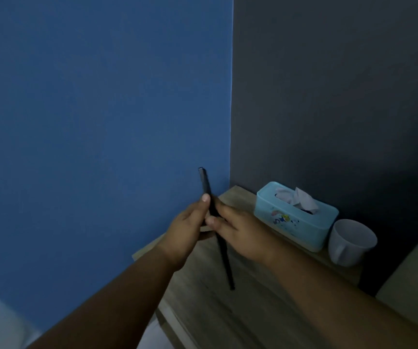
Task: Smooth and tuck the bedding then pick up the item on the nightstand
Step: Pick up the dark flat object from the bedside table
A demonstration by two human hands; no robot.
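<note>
Hands, left hand (190,222) and right hand (240,230), both pinch a thin black tablet (224,258) edge-on, its long axis tilted steeply above the nightstand (253,311).

One view only, from a wide-angle camera worn on the head; it looks forward and down into a room corner where the blue wall (102,109) meets the dark grey wall (328,96); the wooden nightstand (253,306) lies close below, its top slanting across the lower frame; both forearms reach in from the bottom edge; straight lines bow towards the borders.
</note>
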